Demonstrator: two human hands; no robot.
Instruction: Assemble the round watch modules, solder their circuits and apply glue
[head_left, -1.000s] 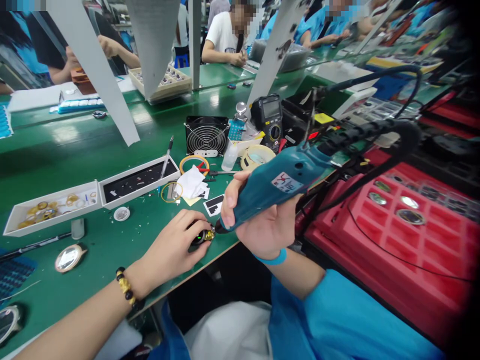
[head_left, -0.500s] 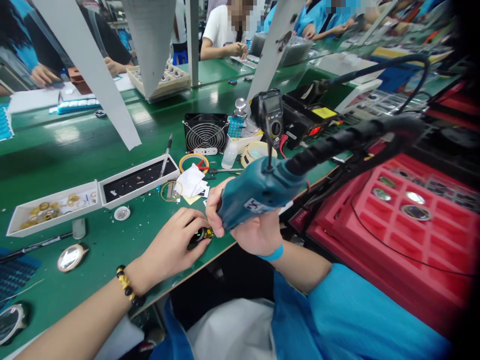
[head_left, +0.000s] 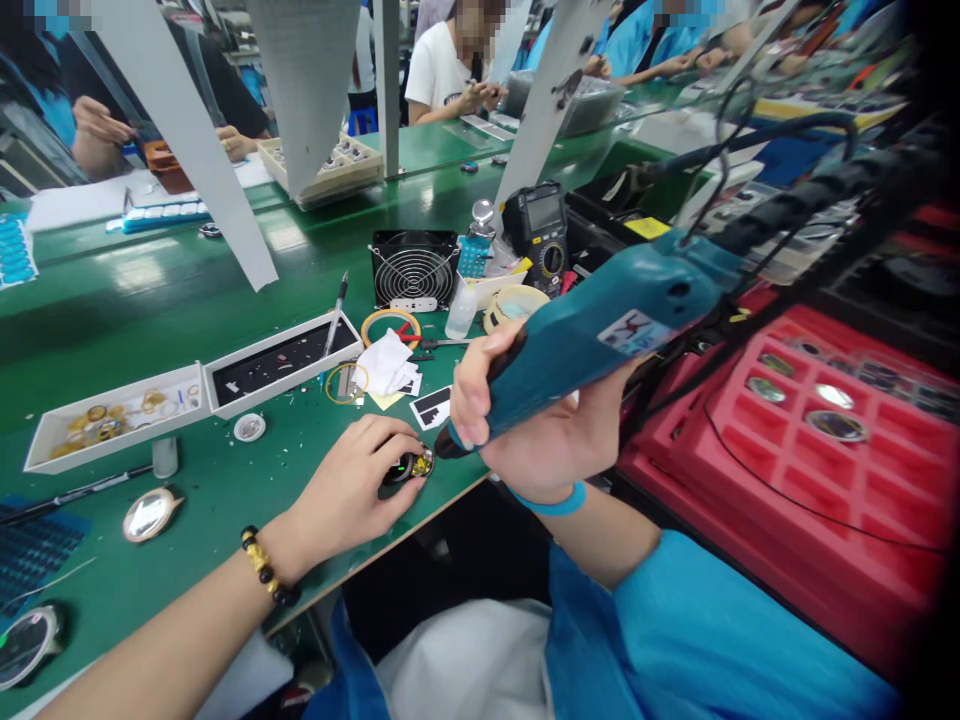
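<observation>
My left hand (head_left: 356,478) lies on the green bench with its fingers curled round a small round watch (head_left: 423,462). Yellow inner parts and a tiny green light show between the fingertips; the rest of the watch is covered. My right hand (head_left: 544,440) grips a teal electric screwdriver (head_left: 592,325), tilted with its dark nose down toward the left. The nose is just right of the watch, with a small gap between them. I cannot make out the bit.
Left are a parts box (head_left: 281,368), a gold-rimmed watch case (head_left: 152,514) and another watch (head_left: 30,645). Behind stand a fan (head_left: 415,268) and a multimeter (head_left: 545,235). A red foam tray (head_left: 795,470) sits right, under the screwdriver's cable. Co-workers sit across the bench.
My right hand has drawn the electric screwdriver right and away from the watch, uncovering more of it and a black-and-white card behind. My left hand stays on the watch.
</observation>
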